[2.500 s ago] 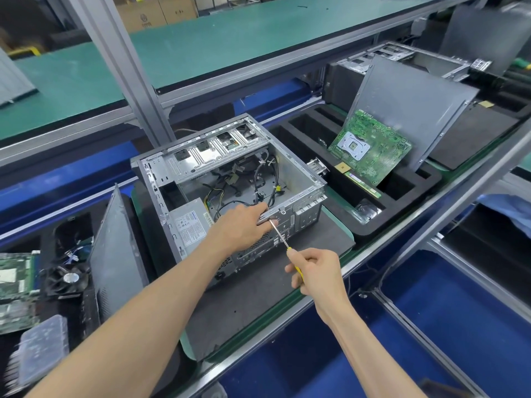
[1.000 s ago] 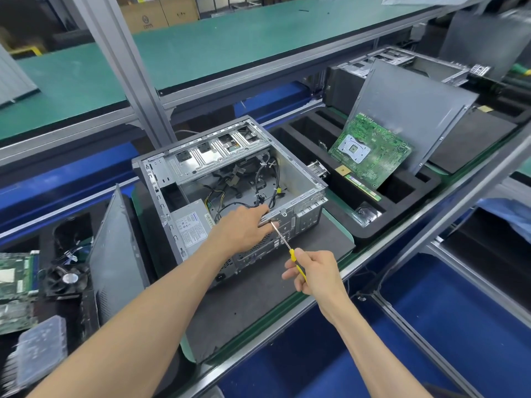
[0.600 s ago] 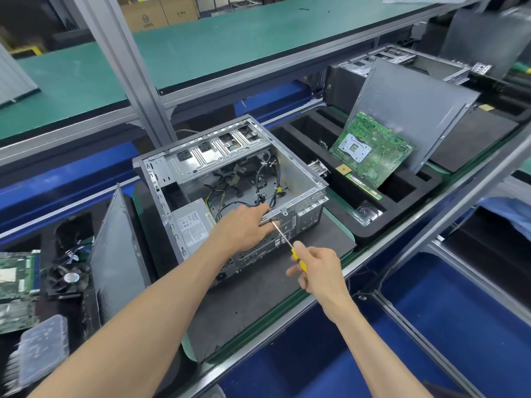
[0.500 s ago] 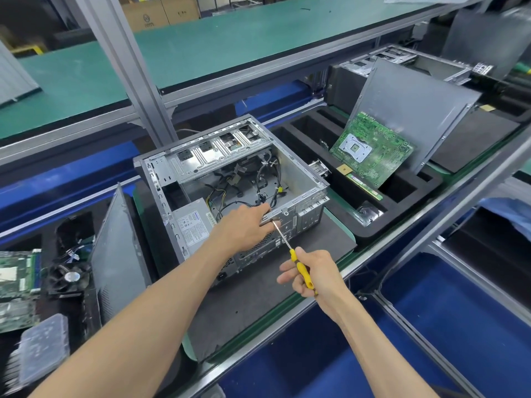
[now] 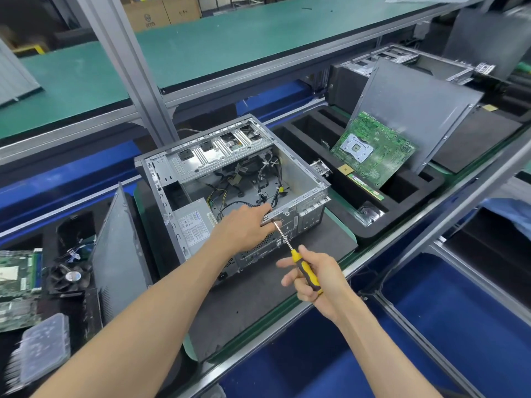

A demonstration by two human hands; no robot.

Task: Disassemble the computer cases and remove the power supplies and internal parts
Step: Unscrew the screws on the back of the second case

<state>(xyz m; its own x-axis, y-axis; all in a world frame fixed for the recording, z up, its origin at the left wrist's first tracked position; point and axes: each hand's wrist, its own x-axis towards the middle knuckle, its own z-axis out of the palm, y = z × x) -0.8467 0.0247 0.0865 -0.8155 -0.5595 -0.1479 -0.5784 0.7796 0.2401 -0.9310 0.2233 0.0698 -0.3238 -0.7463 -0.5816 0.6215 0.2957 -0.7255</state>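
While left hand [image 5: 244, 225] grips case [image 5: 304, 202], right hand [image 5: 319, 280] holds screwdriver [image 5: 298, 259]; screw hidden.

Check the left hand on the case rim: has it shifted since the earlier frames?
No. The left hand stays on the near rim of the open computer case, beside the screwdriver tip, as before.

The left hand [image 5: 244, 225] covers the near rim of the computer case [image 5: 298, 179], so the screwdriver [image 5: 298, 259] tip and whatever it meets there cannot be made out. The power supply [image 5: 192, 222] label is too small to read. The circuit boards [image 5: 14, 282] and plastic box [image 5: 40, 351] at the left are cut off by the edge. The second case [image 5: 402, 57] at the back is half hidden behind a leaning metal panel [image 5: 416, 110].
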